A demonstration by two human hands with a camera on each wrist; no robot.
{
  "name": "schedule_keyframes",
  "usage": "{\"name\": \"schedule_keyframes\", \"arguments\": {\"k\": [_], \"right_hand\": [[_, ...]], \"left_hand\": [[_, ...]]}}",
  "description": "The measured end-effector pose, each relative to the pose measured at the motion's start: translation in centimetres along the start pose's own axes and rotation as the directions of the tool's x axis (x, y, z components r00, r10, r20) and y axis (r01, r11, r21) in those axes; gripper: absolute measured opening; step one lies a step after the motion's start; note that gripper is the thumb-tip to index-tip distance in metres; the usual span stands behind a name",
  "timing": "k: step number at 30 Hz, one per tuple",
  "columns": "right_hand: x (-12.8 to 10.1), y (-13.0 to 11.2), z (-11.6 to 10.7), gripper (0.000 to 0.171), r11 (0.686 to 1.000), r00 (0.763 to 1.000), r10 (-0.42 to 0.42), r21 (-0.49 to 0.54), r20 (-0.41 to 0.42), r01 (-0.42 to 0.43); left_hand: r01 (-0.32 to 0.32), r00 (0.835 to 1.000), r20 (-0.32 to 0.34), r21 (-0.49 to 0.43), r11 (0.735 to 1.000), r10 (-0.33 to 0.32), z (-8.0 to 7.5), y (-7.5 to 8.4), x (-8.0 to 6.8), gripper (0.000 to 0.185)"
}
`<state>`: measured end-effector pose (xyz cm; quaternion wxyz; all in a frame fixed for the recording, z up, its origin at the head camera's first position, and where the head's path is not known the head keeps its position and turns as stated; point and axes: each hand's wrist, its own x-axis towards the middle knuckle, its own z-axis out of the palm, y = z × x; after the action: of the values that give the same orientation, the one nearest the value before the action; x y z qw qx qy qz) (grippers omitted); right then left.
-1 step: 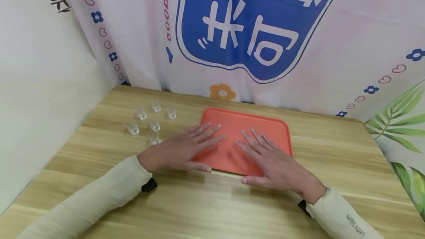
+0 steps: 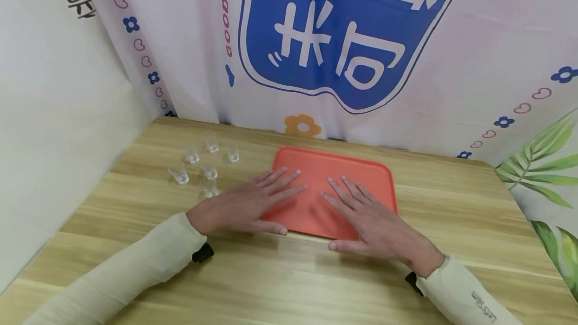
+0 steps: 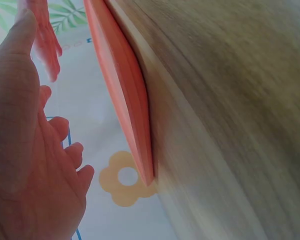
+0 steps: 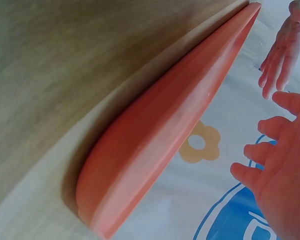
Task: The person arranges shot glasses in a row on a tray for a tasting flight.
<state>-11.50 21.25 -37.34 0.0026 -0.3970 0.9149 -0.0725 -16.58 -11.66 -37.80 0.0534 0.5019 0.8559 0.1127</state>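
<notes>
A shallow red-orange rectangular tray [image 2: 311,217] lies on the wooden table, its inside bare where it shows. Over its left part my left hand [image 2: 250,202] hovers palm down, fingers straight and spread. My right hand [image 2: 372,222] is held the same way over the right part. Both wrist views show a gap between palm and tray: the left hand [image 3: 25,140] and right hand [image 4: 285,160] each stay clear of the rim. Neither hand holds anything. Left of the tray stand several small clear cups [image 2: 181,177], one partly behind the left hand.
The wooden table [image 2: 289,285] runs back to a printed curtain [image 2: 194,39] with a blue sign and an orange flower [image 2: 302,126]. A pale wall [image 2: 54,114] borders the left side. Leaf prints [image 2: 542,159] mark the right side.
</notes>
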Motion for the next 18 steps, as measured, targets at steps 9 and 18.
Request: {"name": "schedule_keyframes", "arguments": {"k": [9, 18], "right_hand": [[-0.41, -0.19, 0.12, 0.096, 1.000, 1.000, 0.013, 0.000, -0.003, -0.013], [-0.85, -0.17, -0.58, 0.103, 0.997, 0.997, 0.082, -0.001, 0.010, -0.082]], "left_hand": [[-0.025, 0.999, -0.025, 0.016, 1.000, 0.025, 0.15, 0.01, -0.44, 0.093], [-0.023, 0.998, -0.051, 0.019, 1.000, 0.024, -0.08, -0.13, -0.64, 0.094]]}}
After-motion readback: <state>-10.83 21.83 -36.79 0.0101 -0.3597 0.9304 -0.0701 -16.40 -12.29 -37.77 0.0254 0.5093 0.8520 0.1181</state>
